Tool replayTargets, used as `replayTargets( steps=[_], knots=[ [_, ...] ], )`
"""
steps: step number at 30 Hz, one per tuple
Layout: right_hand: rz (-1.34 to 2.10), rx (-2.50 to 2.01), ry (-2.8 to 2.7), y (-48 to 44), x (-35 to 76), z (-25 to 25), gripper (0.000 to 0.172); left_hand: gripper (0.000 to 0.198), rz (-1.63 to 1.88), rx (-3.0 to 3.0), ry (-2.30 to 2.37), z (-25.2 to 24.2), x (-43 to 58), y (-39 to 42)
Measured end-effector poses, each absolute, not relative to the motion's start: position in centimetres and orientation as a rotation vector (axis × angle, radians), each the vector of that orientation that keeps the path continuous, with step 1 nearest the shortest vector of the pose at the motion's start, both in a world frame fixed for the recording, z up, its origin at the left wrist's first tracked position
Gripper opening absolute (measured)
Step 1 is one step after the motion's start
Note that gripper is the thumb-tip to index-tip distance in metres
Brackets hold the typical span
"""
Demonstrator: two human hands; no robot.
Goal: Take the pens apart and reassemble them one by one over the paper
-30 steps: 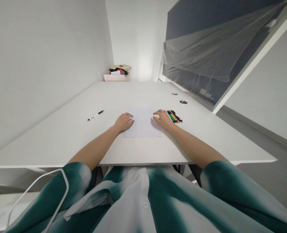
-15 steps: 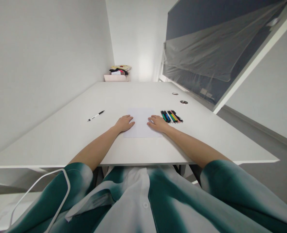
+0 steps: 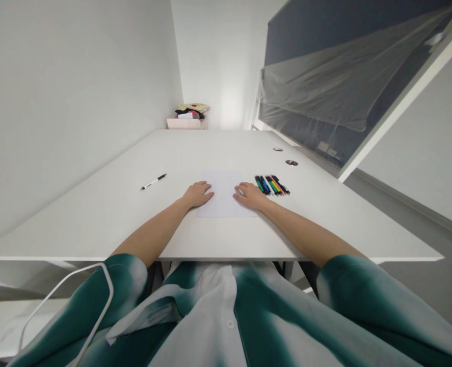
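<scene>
A white sheet of paper (image 3: 226, 204) lies flat on the white table (image 3: 226, 239) in front of me. My left hand (image 3: 197, 194) rests on its left edge, palm down, thumb apart from the fingers. On the right edge lies my right hand (image 3: 249, 195), also flat with the thumb apart. Neither hand holds anything. Just beyond my right hand sits a row of several coloured pens (image 3: 272, 185). Off to the left, a white and black pen (image 3: 153, 182) lies alone at a slant.
Two round metal cable-hole covers (image 3: 292, 163) are set in the table at the right. Beyond the far edge stands a pale box (image 3: 185, 123) with cloth-like items on top. A wall borders the left; a dark panel under plastic film (image 3: 317, 92) stands right.
The whole view has shifted slightly, so things appear a little further right. Both hands stay in the same place on the paper.
</scene>
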State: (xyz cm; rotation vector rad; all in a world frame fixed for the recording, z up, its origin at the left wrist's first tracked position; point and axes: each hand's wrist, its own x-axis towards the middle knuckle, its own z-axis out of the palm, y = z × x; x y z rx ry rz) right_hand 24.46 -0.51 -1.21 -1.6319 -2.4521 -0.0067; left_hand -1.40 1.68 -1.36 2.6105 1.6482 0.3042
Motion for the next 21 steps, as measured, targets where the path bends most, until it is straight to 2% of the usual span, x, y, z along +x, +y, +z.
replayTargets(
  steps=[8, 17, 21],
  knots=[
    [-0.005, -1.631, -2.444, -0.3, 24.5, -1.4, 0.047, 0.041, 0.424, 2.583, 1.672, -1.1, -2.3, 2.4],
    [0.006, -1.631, -2.449, -0.4, 24.3, -1.2, 0.046, 0.045, 0.466, 2.178, 2.179, 0.0, -7.1, 3.6],
    [0.017, -1.625, -2.444, -0.5, 24.3, -1.1, 0.046, 0.045, 0.587, 1.911, 2.390, 0.1, -9.3, 4.0]
  ],
)
